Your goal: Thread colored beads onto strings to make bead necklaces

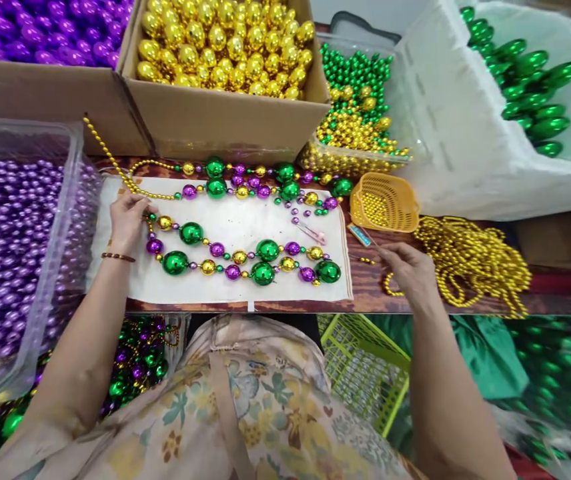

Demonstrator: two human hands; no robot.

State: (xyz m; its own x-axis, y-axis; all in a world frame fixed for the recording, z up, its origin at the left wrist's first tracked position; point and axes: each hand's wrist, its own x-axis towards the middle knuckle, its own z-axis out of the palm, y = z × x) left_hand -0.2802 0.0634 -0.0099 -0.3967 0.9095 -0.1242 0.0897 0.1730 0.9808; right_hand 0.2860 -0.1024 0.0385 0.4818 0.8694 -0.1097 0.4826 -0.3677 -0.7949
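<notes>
My left hand (pixel 128 220) pinches the end of a bead strand (pixel 239 257) at the left of a white cloth (pixel 225 225). This strand lies doubled in two rows of green, gold and purple balls. Above it lies a second beaded strand (pixel 242 192), with a small-beaded gold chain (pixel 105 150) at its left end. To the right, my right hand (pixel 413 270) is closed, fingertips together; a thin line shows at them, too fine to name. Near those fingertips are a small blue-labelled packet (pixel 360 234) and a few gold beads (pixel 367 261) in a row.
A yellow basket (pixel 385 203) of gold beads and a heap of gold chains (pixel 475 263) lie at the right. Behind stand a cardboard box (pixel 225 123) of gold balls and a white sack (pixel 450 133). A clear bin (pixel 73 143) of purple beads is at the left.
</notes>
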